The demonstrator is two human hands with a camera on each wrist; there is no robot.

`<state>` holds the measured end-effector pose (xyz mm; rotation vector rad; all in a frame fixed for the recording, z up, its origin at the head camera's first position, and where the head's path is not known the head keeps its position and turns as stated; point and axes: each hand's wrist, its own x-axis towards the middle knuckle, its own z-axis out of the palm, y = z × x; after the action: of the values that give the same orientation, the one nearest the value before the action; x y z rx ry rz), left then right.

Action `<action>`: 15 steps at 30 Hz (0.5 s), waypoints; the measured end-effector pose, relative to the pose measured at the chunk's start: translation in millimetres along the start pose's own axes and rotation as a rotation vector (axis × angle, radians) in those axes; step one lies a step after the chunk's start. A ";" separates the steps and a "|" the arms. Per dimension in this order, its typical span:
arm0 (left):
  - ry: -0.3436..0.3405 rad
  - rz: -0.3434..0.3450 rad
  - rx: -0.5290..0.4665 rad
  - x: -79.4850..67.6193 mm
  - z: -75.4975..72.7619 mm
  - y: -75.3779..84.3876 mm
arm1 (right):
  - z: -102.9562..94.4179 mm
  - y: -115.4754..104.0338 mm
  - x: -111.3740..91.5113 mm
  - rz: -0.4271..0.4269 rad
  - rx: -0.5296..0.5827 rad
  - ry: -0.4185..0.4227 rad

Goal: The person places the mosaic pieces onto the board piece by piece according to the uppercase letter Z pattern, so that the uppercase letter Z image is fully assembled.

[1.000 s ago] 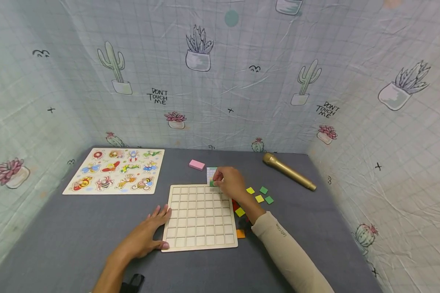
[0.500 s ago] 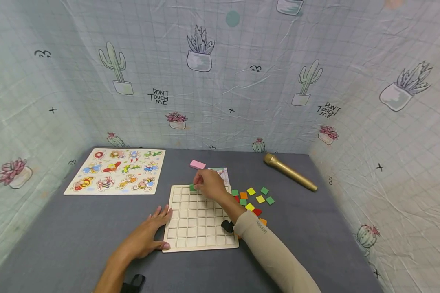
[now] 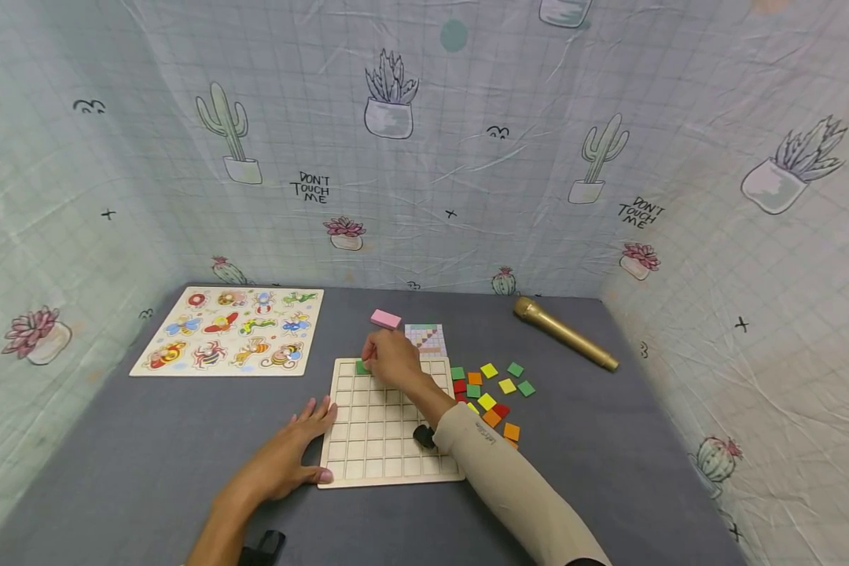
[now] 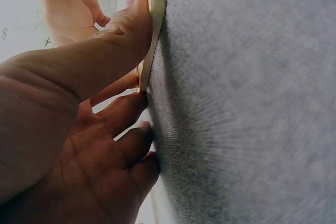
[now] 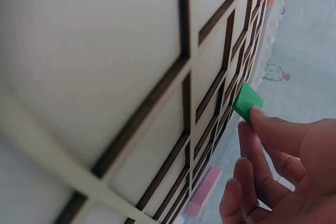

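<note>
A person's hands work apart over a gridded wooden board [image 3: 368, 448] midway across a grey desk [image 3: 148, 448]. The right hand [image 3: 395, 360] pinches a green tile [image 5: 247, 103] between thumb and fingertip, tilted at the board's far row, left of its middle; whether tile and board touch is hard to tell. The edge grip seems meant to leave most of the tile free. The left hand [image 3: 290, 452], fingers spread, rests its thumb on the board's near left corner, probably to steady it. Between the board and the desk's right edge lie loose green, yellow, orange and red tiles [image 3: 489, 370], some behind the sleeve [image 3: 509, 472], apparently within easy reach. A printed card [image 3: 427, 339] lies beyond the board, face up, perhaps for reference. A pink block [image 3: 385, 318] sits nearer the desk's far edge. A picture board [image 3: 219, 330] occupies the far left corner; a gold microphone [image 3: 566, 332] lies slantwise near the far right.
</note>
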<state>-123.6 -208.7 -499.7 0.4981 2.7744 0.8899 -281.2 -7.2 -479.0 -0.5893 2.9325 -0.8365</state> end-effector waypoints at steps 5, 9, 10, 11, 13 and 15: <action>-0.003 0.004 0.007 0.0 -0.4 1.4 | 0.6 -2.9 1.1 0.015 -0.045 -0.018; 0.001 0.016 0.008 -1.1 -0.8 1.2 | 1.6 -3.1 0.9 0.021 -0.092 -0.039; 0.003 0.018 0.008 -1.3 -0.8 1.1 | 1.7 -2.9 0.4 0.021 -0.099 -0.047; 0.003 0.018 0.008 -1.5 -0.7 1.1 | 2.0 -2.3 0.1 0.021 -0.101 -0.050; 0.003 0.016 0.007 -1.6 -0.7 1.4 | 1.7 -1.2 -0.9 0.019 -0.101 -0.056; 0.003 0.013 0.006 -1.4 -0.7 1.3 | 0.0 -0.8 -2.4 0.015 -0.088 -0.056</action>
<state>-122.2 -208.6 -498.2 0.5175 2.7801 0.8863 -278.7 -6.9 -478.8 -0.5848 2.9310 -0.6809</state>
